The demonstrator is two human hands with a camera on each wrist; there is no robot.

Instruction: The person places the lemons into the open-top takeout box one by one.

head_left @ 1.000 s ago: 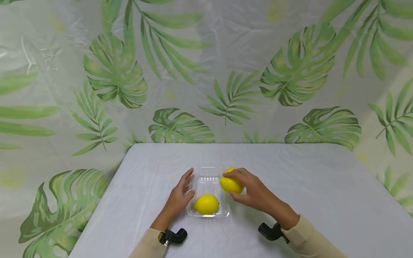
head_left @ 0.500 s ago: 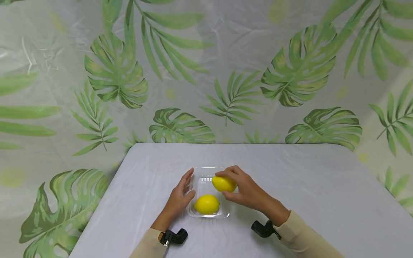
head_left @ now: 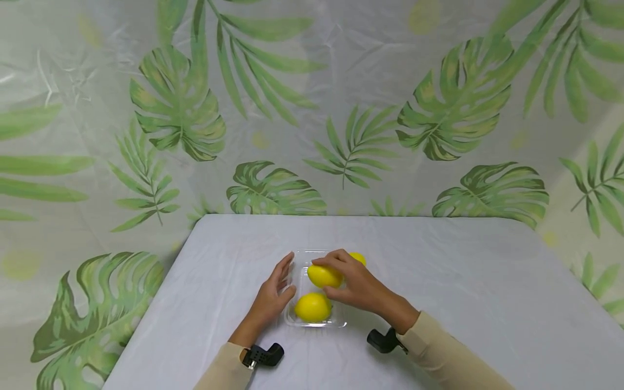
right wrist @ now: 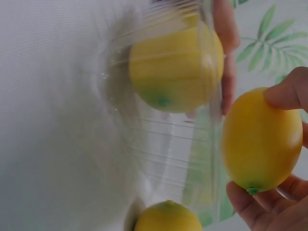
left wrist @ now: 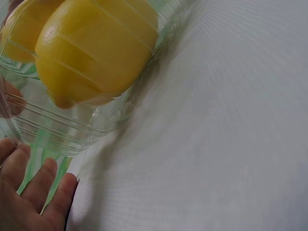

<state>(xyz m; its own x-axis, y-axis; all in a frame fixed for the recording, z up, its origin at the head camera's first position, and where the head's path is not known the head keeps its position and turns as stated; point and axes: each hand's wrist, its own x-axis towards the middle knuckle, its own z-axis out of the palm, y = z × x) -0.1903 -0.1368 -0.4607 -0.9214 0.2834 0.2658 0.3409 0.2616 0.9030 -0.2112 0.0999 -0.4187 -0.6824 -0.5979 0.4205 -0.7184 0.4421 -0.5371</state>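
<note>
My right hand pinches a yellow lemon between thumb and fingers, above the far half of a clear plastic container. A second lemon lies inside the container at its near end; its side shows through the wall in the left wrist view. A third lemon sits on the table just outside the container, partly hidden behind the right hand; its top shows in the right wrist view. My left hand rests along the container's left side, its fingers extended near the wall.
A white cloth covers the table. Behind it hangs a leaf-patterned sheet. Black wrist cameras are strapped to both wrists, the right one close above the tabletop.
My right hand has carried its lemon leftward, from beside the container to over it. This uncovers part of the lemon on the table. The left hand stays in place.
</note>
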